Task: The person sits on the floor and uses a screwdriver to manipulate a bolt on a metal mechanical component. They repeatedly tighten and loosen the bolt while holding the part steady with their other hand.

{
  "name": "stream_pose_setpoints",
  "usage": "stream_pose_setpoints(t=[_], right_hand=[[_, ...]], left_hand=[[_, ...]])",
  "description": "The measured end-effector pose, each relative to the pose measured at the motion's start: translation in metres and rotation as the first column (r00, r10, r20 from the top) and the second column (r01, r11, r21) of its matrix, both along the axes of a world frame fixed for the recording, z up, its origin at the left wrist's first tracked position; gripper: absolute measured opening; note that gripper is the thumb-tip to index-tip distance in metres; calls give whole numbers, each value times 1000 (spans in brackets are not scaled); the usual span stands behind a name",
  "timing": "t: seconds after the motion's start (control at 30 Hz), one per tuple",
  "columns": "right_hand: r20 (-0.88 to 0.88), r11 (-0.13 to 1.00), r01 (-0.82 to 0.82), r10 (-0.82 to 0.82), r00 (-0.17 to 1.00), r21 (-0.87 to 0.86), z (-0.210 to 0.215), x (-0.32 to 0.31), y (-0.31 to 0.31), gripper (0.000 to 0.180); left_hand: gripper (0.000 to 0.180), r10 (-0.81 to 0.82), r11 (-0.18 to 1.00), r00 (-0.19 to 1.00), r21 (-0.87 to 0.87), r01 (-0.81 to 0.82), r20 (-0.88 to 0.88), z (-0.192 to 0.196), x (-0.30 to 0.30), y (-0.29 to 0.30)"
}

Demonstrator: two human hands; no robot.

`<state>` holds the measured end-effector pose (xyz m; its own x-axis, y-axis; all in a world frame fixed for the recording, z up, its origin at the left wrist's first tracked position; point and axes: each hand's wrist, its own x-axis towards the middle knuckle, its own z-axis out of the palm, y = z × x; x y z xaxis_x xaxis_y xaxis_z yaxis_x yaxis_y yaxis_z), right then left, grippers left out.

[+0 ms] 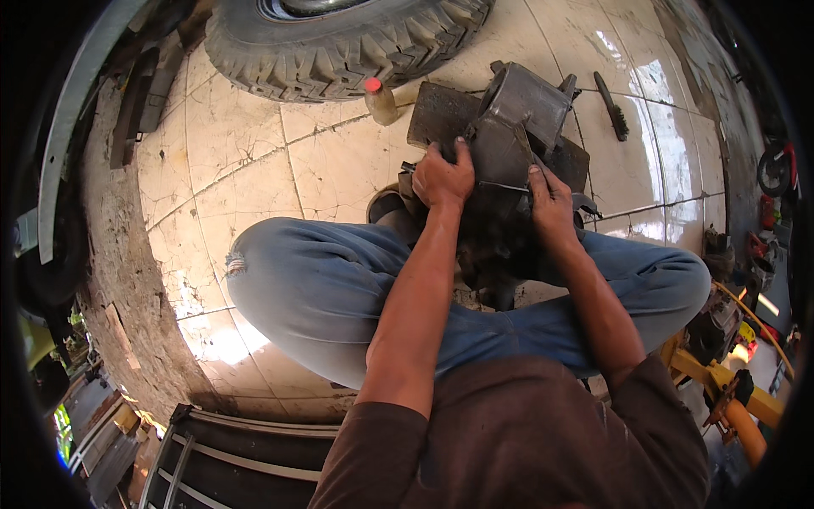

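A dark grey metal assembly (500, 153) of flat plates stands on the floor between my legs, with a box-like hollow section (530, 97) at its far end. My left hand (445, 178) is closed on its near left side, thumb and fingers against the plate edge. On the right, my right hand (551, 197) grips the edge of the same assembly, its fingers pointing away from me. A flat dark plate (443, 114) sticks out at the far left of the assembly. The underside is in shadow and cannot be made out.
Beyond the assembly lies a large treaded tyre (339, 59). A bottle with a red cap (381, 103) stands near it. To the right, a dark wire brush (612, 106) rests on the tiles (229, 182). A dark slatted frame (246, 454) is behind me at left.
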<state>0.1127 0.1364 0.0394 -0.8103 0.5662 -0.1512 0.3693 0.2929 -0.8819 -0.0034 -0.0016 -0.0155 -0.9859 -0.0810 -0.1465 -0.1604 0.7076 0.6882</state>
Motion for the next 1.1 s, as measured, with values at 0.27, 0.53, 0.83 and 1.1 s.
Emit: stream_pose_setpoints(t=[0.27, 0.53, 0.83, 1.1], right_hand=[[-30, 1000, 1, 0, 1000, 26, 0, -3, -4, 38], [1, 998, -16, 16, 1000, 55, 3, -9, -5, 40], [-34, 1000, 2, -2, 999, 0, -6, -4, -9, 40], [113, 1000, 17, -15, 994, -16, -2, -15, -10, 39]], left_hand=[[65, -10, 1000, 1000, -18, 10, 1, 2, 6, 3], [63, 7, 1000, 1000, -14, -7, -6, 0, 2, 0], [66, -1, 1000, 1000, -3, 2, 18, 1, 1, -1], [67, -15, 1000, 999, -8, 16, 40, -1, 5, 1]])
